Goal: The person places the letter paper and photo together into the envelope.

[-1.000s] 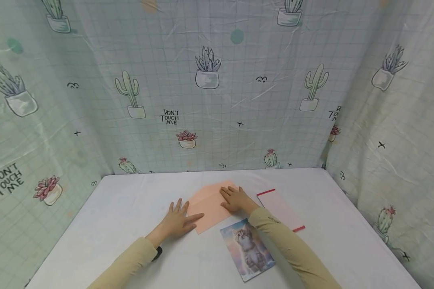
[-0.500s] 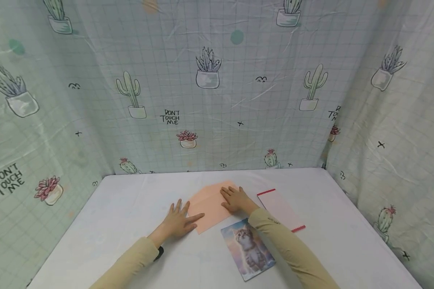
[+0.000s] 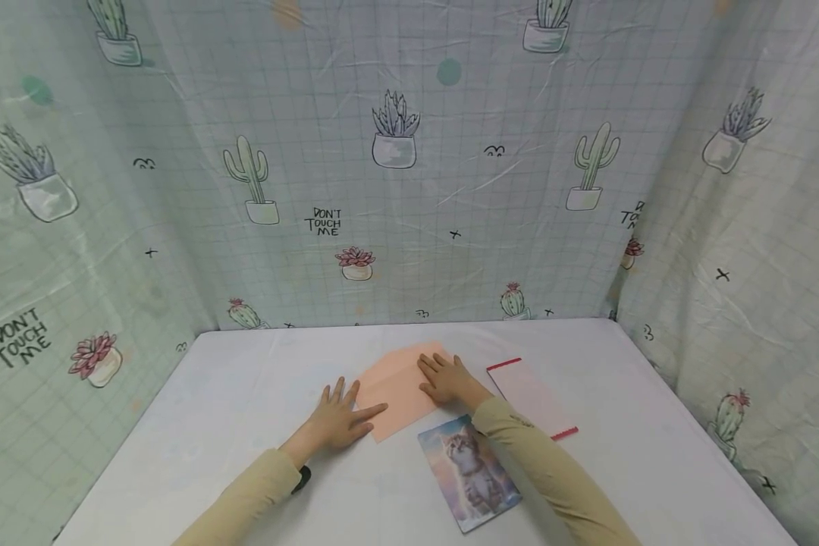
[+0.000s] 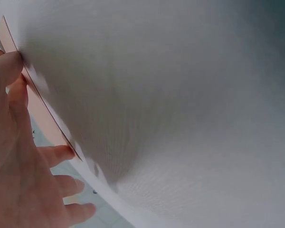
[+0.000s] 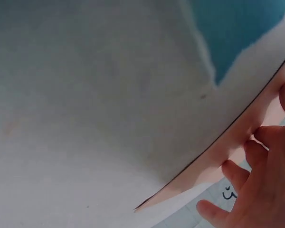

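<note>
A peach-coloured paper envelope [image 3: 399, 390] with its flap toward the back lies flat on the white table [image 3: 246, 402]. My left hand [image 3: 337, 418] rests at its left edge, fingers spread, some fingertips touching the paper. On the right part of the envelope my right hand [image 3: 447, 379] lies with fingers extended, pressing lightly or resting; which one I cannot tell. In the left wrist view the envelope's edge [image 4: 47, 116] runs under the thumb and fingers. The right wrist view shows fingertips on the envelope [image 5: 213, 159].
A card with a kitten picture [image 3: 469, 474] lies in front, partly under the right sleeve [image 3: 553, 470]. Farther right is a pale pink sheet or packet [image 3: 528, 394] with red strips at both ends. A cactus-print curtain [image 3: 409, 197] encloses the table's back and sides.
</note>
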